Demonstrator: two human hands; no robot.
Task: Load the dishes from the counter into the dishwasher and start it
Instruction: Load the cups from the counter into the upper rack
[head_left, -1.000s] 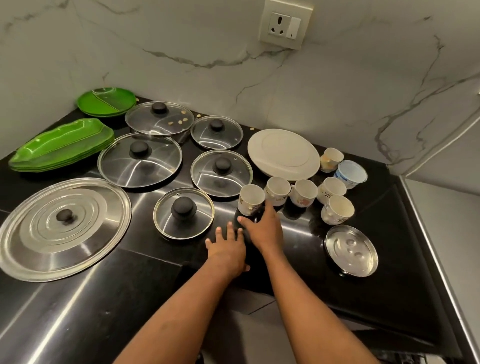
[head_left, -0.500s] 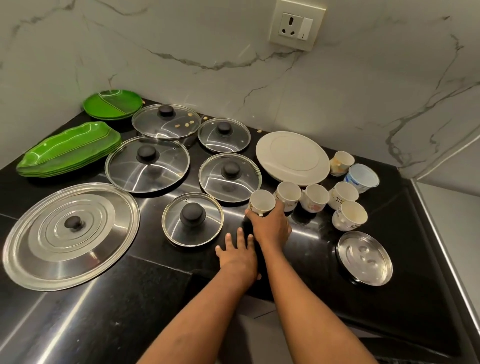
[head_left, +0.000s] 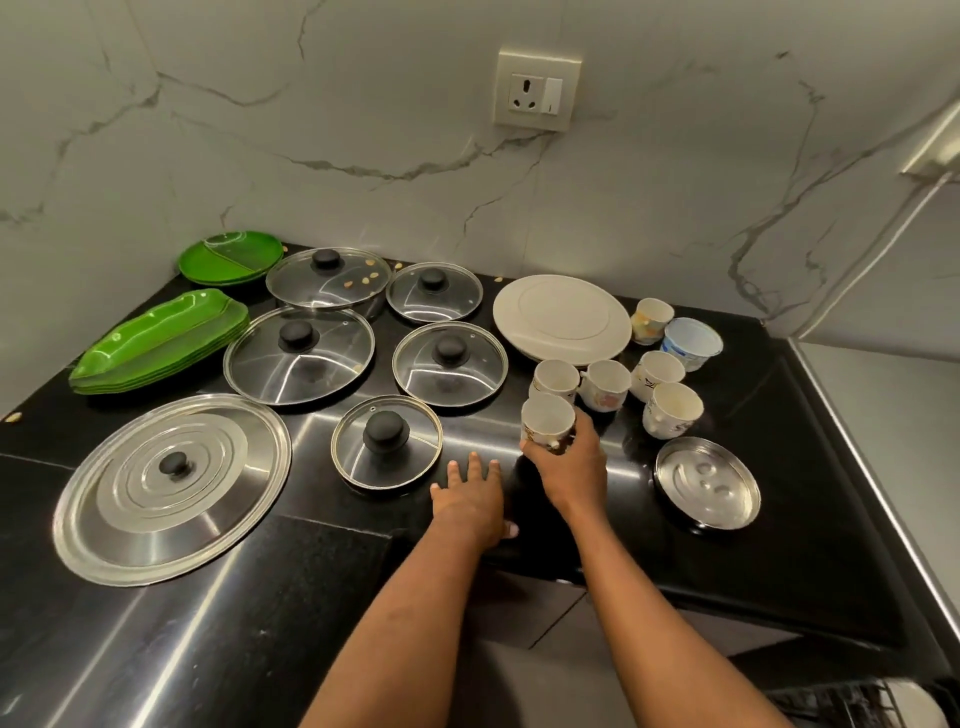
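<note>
The loading looks barely begun: the right hand (head_left: 569, 467) grips one cup (head_left: 545, 421) near the front edge of the black counter (head_left: 208, 597), while the left hand (head_left: 470, 499) lies flat beside it with fingers straight. The other cups (head_left: 605, 384), glass lids (head_left: 298, 353), green plates (head_left: 156, 343) and white plate (head_left: 561, 317) are all yet to be moved. Behind stands a veined marble wall (head_left: 363, 130) with a socket (head_left: 537, 88) — a dishwasher rack (head_left: 841, 701) shows below the counter's right end.

Pretty dim, soft indoor light. Streaky glare on the glossy black counter (head_left: 156, 649) around 7 o'clock, fisheye bending toward the edges, centre's sharp, corners slightly soft.
</note>
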